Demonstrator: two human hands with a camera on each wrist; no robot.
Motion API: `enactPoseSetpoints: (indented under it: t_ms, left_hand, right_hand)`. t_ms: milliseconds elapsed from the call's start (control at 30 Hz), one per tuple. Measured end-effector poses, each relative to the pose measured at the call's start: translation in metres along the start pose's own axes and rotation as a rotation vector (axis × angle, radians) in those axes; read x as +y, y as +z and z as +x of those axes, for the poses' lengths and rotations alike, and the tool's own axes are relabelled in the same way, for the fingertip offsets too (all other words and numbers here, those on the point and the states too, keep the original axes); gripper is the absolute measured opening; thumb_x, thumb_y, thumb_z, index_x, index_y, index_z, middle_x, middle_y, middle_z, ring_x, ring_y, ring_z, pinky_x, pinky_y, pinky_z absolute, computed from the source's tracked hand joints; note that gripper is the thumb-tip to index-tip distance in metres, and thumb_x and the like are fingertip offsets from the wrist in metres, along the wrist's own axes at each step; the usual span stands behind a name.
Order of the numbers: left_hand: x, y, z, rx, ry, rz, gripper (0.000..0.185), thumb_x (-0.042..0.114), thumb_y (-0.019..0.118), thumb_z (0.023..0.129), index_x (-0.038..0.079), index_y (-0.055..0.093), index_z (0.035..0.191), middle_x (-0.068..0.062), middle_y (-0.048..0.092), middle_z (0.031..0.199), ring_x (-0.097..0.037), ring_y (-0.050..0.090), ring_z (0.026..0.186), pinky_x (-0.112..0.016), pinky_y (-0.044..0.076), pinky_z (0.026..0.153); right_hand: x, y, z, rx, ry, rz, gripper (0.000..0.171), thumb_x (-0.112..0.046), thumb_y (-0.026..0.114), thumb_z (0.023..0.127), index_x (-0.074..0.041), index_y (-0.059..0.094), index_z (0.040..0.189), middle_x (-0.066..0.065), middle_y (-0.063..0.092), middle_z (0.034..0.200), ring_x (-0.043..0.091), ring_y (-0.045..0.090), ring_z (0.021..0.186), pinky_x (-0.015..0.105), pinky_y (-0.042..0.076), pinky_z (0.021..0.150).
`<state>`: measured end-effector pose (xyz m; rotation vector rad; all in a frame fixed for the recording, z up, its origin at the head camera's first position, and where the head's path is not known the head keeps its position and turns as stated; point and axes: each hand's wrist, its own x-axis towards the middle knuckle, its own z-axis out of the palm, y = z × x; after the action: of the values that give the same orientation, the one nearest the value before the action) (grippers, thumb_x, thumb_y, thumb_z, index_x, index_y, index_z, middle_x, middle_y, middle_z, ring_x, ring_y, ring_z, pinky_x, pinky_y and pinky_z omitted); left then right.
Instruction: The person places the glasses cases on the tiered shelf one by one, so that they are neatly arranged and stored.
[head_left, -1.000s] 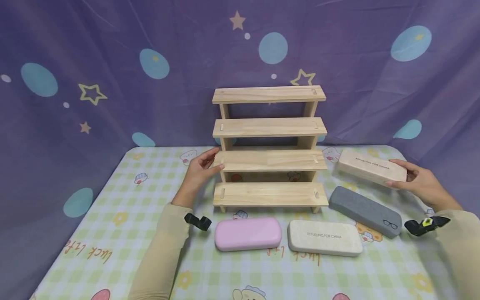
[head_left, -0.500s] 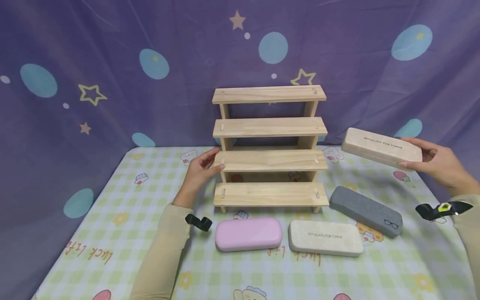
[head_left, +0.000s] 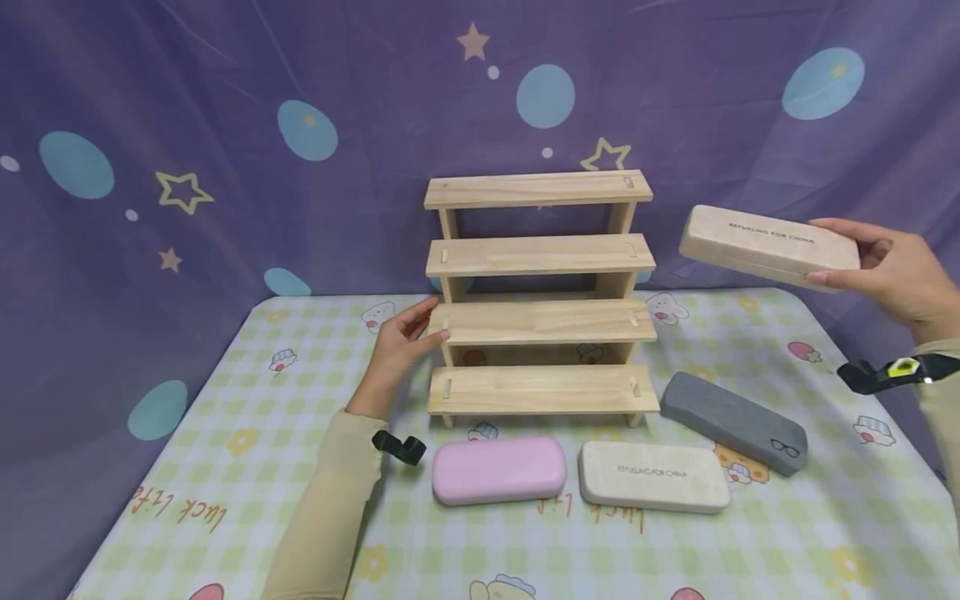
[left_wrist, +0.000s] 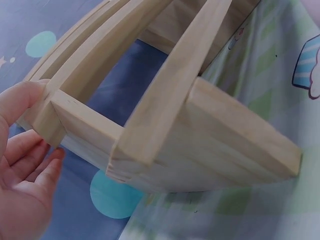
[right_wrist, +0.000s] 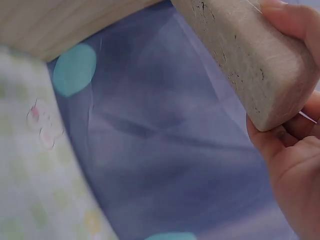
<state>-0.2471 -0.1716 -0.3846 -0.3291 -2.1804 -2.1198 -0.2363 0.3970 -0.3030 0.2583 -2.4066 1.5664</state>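
A light wooden shelf (head_left: 542,392) with several stepped boards stands at the back of the table. My left hand (head_left: 399,350) holds its left edge at the second board from the bottom; in the left wrist view the thumb lies on the board and the fingers (left_wrist: 30,155) curl below. My right hand (head_left: 896,271) grips the right end of a beige glasses case (head_left: 765,242) lettered "REFUELING FOR CHINA", up in the air right of the shelf. In the right wrist view this case (right_wrist: 255,60) sits between thumb and fingers, its far end cut off by the frame.
In front of the shelf lie a pink glasses case (head_left: 498,471) and a cream glasses case (head_left: 652,477). A grey glasses case (head_left: 735,422) lies slanted to the right. The table has a checked cloth (head_left: 247,508); a purple curtain (head_left: 375,208) hangs behind.
My right hand has lifted the beige glasses case off the table, upward and slightly to the right. The left hand has stayed on the shelf.
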Motion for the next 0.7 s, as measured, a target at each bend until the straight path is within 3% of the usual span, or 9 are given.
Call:
enactPoseSetpoints:
  t_ms: [133, 267, 333, 467, 700]
  left_hand:
    - [-0.004, -0.001, 0.002, -0.002, 0.012, 0.008, 0.057, -0.009, 0.068, 0.081, -0.008, 0.047, 0.134, -0.02, 0.045, 0.14, -0.026, 0.042, 0.13, -0.027, 0.033, 0.11]
    - [-0.005, 0.0, 0.003, -0.011, 0.022, 0.003, 0.057, -0.009, 0.067, 0.081, -0.009, 0.046, 0.134, -0.021, 0.045, 0.14, -0.027, 0.042, 0.13, -0.028, 0.034, 0.11]
    - [-0.006, 0.0, 0.004, -0.017, 0.026, 0.002, 0.056, -0.009, 0.066, 0.081, -0.009, 0.046, 0.134, -0.021, 0.045, 0.14, -0.027, 0.041, 0.131, -0.028, 0.033, 0.111]
    - [-0.006, 0.0, 0.005, -0.02, 0.019, -0.003, 0.056, -0.008, 0.066, 0.082, -0.008, 0.046, 0.134, -0.021, 0.045, 0.14, -0.027, 0.041, 0.131, -0.028, 0.033, 0.111]
    - [0.007, 0.003, 0.001, -0.016, -0.024, -0.006, 0.057, -0.01, 0.066, 0.081, -0.01, 0.044, 0.135, -0.023, 0.043, 0.141, -0.028, 0.04, 0.132, -0.032, 0.031, 0.112]
  right_hand:
    - [-0.014, 0.007, 0.013, -0.03, 0.006, 0.116, 0.064, 0.019, 0.068, 0.074, -0.011, 0.058, 0.13, -0.015, 0.061, 0.109, 0.001, 0.055, 0.091, 0.005, 0.048, 0.068]
    - [-0.025, 0.013, 0.027, -0.075, -0.011, 0.365, 0.063, 0.025, 0.062, 0.073, -0.005, 0.058, 0.128, -0.005, 0.061, 0.114, 0.008, 0.054, 0.098, 0.009, 0.051, 0.071]
    - [-0.031, 0.017, 0.033, -0.083, -0.007, 0.419, 0.062, 0.026, 0.061, 0.074, -0.005, 0.059, 0.128, -0.003, 0.061, 0.114, 0.009, 0.054, 0.099, 0.01, 0.051, 0.071]
    - [-0.043, 0.026, 0.047, -0.119, 0.011, 0.483, 0.06, 0.025, 0.06, 0.076, -0.005, 0.059, 0.128, -0.001, 0.06, 0.116, 0.01, 0.054, 0.101, 0.012, 0.052, 0.072]
    - [-0.06, 0.046, 0.07, -0.181, 0.012, 0.463, 0.059, 0.023, 0.061, 0.075, -0.007, 0.06, 0.126, 0.0, 0.058, 0.118, 0.013, 0.05, 0.101, 0.013, 0.052, 0.073]
